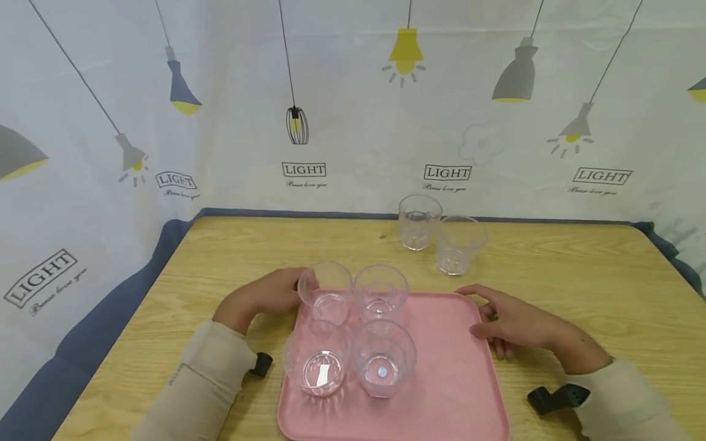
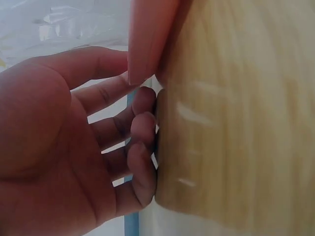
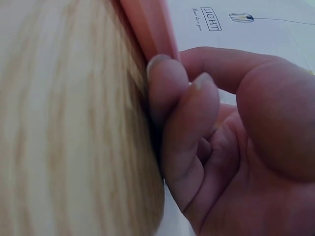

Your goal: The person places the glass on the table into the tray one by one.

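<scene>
A pink tray (image 1: pixel 449 361) lies in the middle of the wooden table, with several clear plastic cups grouped on its left half. The front left cup (image 1: pixel 292 358) and front right cup (image 1: pixel 409 358) stand before the back left cup (image 1: pixel 325 306) and back right cup (image 1: pixel 380 291). My left hand (image 1: pixel 273 294) pinches the tray's left edge near the far corner, its fingertips partly behind a cup. On the opposite side, my right hand (image 1: pixel 521 321) grips the edge near the far right corner. Both wrist views show thumb and fingers at the tray's rim, other fingers curled by the tabletop.
Beyond the tray, two more clear cups stand close together on the table (image 1: pixel 248 245): a farther one (image 1: pixel 420 223) and a nearer one (image 1: pixel 460 236). A white curtain (image 1: pixel 353 122) printed with lamps hangs behind the table's far edge.
</scene>
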The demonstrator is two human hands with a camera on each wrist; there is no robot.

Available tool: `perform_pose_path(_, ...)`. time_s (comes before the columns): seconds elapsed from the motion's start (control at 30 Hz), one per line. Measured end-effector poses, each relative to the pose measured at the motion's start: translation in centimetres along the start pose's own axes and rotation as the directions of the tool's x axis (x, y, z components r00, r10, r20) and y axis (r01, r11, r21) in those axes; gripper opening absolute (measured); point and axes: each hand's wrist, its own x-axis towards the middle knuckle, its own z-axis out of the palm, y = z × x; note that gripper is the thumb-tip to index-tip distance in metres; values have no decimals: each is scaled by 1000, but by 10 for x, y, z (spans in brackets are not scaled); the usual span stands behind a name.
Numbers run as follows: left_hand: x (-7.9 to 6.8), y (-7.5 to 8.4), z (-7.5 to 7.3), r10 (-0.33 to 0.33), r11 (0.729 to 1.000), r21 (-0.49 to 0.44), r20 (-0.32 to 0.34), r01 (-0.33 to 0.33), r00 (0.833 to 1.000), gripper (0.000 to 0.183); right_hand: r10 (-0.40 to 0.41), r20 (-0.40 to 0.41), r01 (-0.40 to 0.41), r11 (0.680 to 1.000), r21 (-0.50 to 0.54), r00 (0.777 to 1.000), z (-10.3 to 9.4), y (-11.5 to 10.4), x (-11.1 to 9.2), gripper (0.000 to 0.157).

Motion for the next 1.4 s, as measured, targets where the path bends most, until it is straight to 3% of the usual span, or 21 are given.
perform_pose_path(0.2, -1, -3, -2, 24, 1000, -1, 16, -24, 1000, 18, 3, -5, -3, 1000, 8, 1000, 2, -3, 2, 73)
perform_pose_path(0.43, -2, -4, -4, 70, 998, 0, 24, -70, 997, 30, 20, -19, -20, 1000, -17, 1000, 0, -8, 1, 70)
perform_pose_path(0.53, -1, -5, -4, 80, 997, 8, 17, -80, 997, 27, 28, -68, -32, 998, -54, 997, -1, -12, 0, 65)
perform_pose_path(0.63, -1, -5, -4, 75, 997, -7, 25, -75, 997, 33, 26, -184, -49, 992, -119, 983, -3, -18, -1, 58)
perform_pose_path(0.73, -1, -4, -4, 62, 998, -19, 35, -61, 997, 41, 5, -342, -70, 981, -179, 940, -4, -26, -3, 52)
perform_pose_path(0.87, -2, -4, -4, 38, 999, -24, 39, -37, 999, 43, -49, -529, -97, 965, -245, 848, -5, -36, -2, 52)
perform_pose_path(0.97, -3, -4, -3, 27, 999, -32, 40, -26, 999, 41, -102, -616, -105, 951, -291, 781, -9, -41, 3, 56)
perform_pose_path(1.03, -2, -4, -3, 30, 999, -36, 42, -28, 999, 41, -129, -638, -98, 946, -309, 759, -13, -44, 9, 62)
perform_pose_path(1.1, -2, -5, -2, 38, 999, -38, 44, -36, 998, 42, -142, -632, -88, 944, -319, 761, -17, -47, 15, 70)
perform_pose_path(1.4, 1, -3, 0, 63, 998, -29, 50, -61, 997, 43, -102, -580, -136, 926, -353, 808, -31, -50, 34, 101)
